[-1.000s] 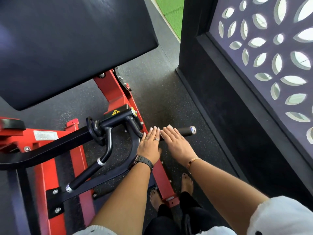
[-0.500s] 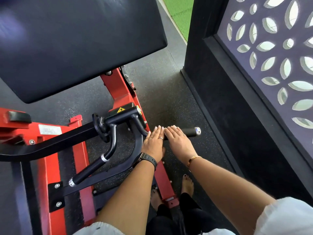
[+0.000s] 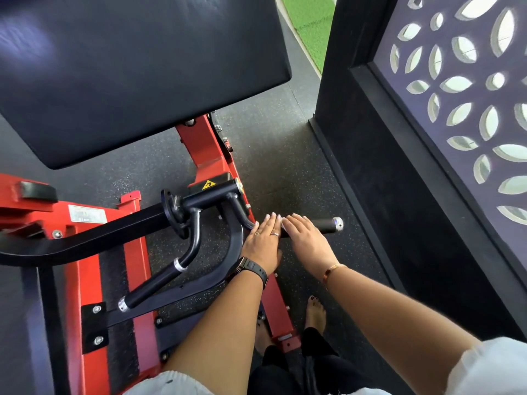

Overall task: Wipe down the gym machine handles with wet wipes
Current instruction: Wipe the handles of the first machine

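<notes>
My left grip [image 3: 263,240] and right grip [image 3: 306,240] lie released, fingers straight, side by side on the machine's black handle [image 3: 325,224], probably pressing along it a wipe I cannot see.

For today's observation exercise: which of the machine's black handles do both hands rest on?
The right handle, jutting toward the wall; the lower left handle is untouched.

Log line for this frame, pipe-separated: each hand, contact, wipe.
left hand: flat on handle | right hand: flat on handle, beside left | fingers: straight | wipe: none clearly visible
</notes>
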Available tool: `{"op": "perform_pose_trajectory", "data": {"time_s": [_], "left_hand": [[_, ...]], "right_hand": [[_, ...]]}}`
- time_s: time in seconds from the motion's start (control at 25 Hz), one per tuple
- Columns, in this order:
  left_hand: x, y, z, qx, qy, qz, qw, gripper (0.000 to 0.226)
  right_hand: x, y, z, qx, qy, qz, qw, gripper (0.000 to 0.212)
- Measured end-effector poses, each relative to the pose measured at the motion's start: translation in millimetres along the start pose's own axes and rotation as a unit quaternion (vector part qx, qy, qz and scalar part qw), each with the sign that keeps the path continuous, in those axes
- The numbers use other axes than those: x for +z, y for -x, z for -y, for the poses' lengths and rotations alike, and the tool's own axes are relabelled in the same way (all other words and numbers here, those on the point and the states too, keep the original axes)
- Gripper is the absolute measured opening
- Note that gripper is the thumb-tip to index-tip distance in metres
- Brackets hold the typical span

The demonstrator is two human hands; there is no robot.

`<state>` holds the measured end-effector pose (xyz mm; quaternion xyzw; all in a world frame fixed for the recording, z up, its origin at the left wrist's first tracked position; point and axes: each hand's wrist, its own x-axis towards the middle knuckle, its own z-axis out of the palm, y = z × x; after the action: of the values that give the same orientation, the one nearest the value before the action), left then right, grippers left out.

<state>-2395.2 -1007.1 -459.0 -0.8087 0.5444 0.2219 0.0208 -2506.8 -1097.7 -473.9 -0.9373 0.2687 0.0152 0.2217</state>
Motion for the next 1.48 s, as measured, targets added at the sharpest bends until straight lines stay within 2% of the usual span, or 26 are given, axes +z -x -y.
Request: {"op": "perform_pose_trajectory", "data": {"time_s": [0.08,0.16,0.24,0.28,0.32,0.4,0.48,0.56,0.64,0.76,0.8,0.92,1.04,1.12,1.28,1.32,1.48], "left_hand": [[-2,0,0,0.004,0.003,0.006,1.0,0.074],[-2,0,1,0.009,0.004,0.005,1.0,0.073],[0,1,3,0.009,0.001,0.003,1.0,0.074],[2,1,4,0.007,-0.005,0.0,1.0,0.075],[3,1,4,0.006,-0.012,-0.002,1.0,0.077],[5,1,2,0.005,-0.023,-0.007,1.0,0.081],[7,2,1,0.0,-0.026,-0.012,1.0,0.082],[7,1,3,0.002,-0.021,-0.011,1.0,0.075],[5,-2,4,0.003,-0.014,-0.022,1.0,0.065],[1,-11,4,-0.001,-0.004,-0.034,0.999,0.057],[0,-13,4,-0.006,0.0,-0.033,0.999,0.056],[-1,-15,2,-0.02,0.008,-0.02,1.0,0.051],[-3,-16,2,-0.021,0.01,-0.014,1.0,0.052],[-5,-17,2,-0.02,0.015,-0.011,1.0,0.054],[-6,-18,3,-0.037,0.044,-0.023,0.998,0.055],[-8,-16,1,-0.044,0.051,-0.028,0.997,0.055],[-15,-10,-1,-0.071,0.084,-0.021,0.994,0.058]], "right_hand": [[5,19,-17,-0.02,0.026,-0.032,0.999,0.063],[2,29,-34,0.07,0.046,-0.07,0.994,0.061],[-4,20,-32,0.19,0.043,-0.063,0.979,0.046],[-7,9,-23,0.218,0.033,-0.064,0.973,0.038],[-10,-1,-11,0.205,0.028,-0.065,0.976,0.032],[-11,-12,11,0.123,0.004,-0.036,0.992,0.033],[-1,-3,11,0.018,-0.009,-0.034,0.999,0.048],[3,18,-15,-0.043,0.061,-0.055,0.996,0.066],[-1,34,-42,0.018,0.099,-0.061,0.993,0.073],[-7,20,-38,0.147,0.066,-0.045,0.986,0.056],[-6,9,-26,0.143,0.044,-0.032,0.988,0.051],[0,1,0,0.01,0.023,-0.009,1.0,0.058],[3,31,-24,-0.097,0.077,-0.043,0.991,0.069],[-1,49,-45,-0.103,0.098,-0.045,0.989,0.073],[-2,28,-29,0.022,0.085,-0.027,0.996,0.083],[0,20,-16,0.017,0.063,-0.025,0.998,0.081],[-1,11,-4,-0.188,0.092,0.004,0.978,0.06]]}}
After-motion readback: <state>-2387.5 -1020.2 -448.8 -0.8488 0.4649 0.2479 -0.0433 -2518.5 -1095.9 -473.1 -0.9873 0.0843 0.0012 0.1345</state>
